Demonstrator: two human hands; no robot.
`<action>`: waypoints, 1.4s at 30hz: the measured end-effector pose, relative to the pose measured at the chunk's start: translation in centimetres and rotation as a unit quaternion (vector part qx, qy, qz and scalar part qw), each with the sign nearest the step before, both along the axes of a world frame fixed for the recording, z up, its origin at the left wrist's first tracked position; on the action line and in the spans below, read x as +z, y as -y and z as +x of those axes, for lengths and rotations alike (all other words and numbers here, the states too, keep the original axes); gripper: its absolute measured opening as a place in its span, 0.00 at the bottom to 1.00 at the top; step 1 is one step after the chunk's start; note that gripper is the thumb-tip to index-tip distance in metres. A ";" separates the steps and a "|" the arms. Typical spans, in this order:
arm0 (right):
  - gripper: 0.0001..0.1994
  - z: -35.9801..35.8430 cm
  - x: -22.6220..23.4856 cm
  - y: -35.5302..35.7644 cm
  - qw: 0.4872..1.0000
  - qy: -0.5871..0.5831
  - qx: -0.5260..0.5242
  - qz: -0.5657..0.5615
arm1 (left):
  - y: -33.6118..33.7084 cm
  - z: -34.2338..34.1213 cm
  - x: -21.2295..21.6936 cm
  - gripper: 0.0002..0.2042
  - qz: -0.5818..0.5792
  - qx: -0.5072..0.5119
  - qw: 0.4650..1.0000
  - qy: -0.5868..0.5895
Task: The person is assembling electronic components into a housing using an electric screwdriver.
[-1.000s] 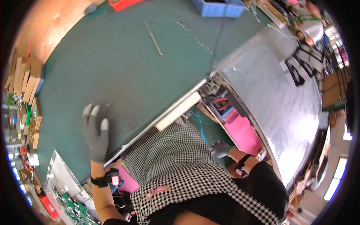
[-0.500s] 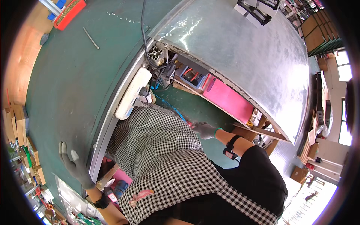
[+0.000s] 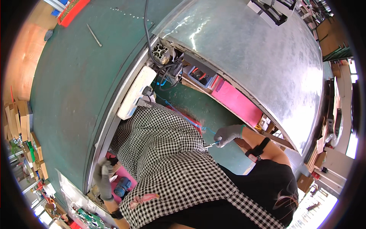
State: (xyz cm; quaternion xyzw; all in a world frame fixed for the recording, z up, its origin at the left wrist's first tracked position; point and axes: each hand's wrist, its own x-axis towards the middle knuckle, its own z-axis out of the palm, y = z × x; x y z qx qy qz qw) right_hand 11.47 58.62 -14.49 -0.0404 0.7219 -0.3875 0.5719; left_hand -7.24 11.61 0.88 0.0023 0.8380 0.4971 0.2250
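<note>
My right hand (image 3: 228, 135), in a grey glove, is closed on a thin blue cord end with a metal tip, held out beside my checked apron (image 3: 167, 149). A blue coiled cord (image 3: 177, 111) stretches from under the table edge toward this hand. My left hand (image 3: 103, 178), gloved in grey too, is at the near edge of the green table (image 3: 76, 99), beside the opening beneath it. Its fingers look bent and are blurred, so whether they hold anything is unclear. Close to it, a dark blue round object (image 3: 122, 186) lies in a pink bin.
A white power strip (image 3: 136, 92) with plugs is fixed along the table edge. A metal-topped bench (image 3: 244, 49) stands to the right, with a pink box (image 3: 236, 98) and a blue tray (image 3: 200, 77) on the shelf below. A thin metal rod (image 3: 94, 35) and a red bin (image 3: 72, 12) are on the green table.
My left hand has come off the green tabletop, down to its near edge. My right hand has moved right and toward me, drawing out the blue cord; its metal tip now shows.
</note>
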 end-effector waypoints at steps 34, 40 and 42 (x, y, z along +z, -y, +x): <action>0.15 -22.9 1.9 23.4 0.935 -0.175 -0.289 -0.112 | -2.7 0.4 -17.5 0.12 0.547 0.284 0.754 0.227; 0.13 -24.8 2.3 24.9 0.933 -0.063 -0.350 -0.065 | -2.6 0.3 -17.6 0.12 0.547 0.283 0.754 0.227; 0.13 -24.3 2.3 24.6 0.931 -0.075 -0.340 -0.105 | -2.2 0.3 -17.6 0.12 0.554 0.266 0.756 0.224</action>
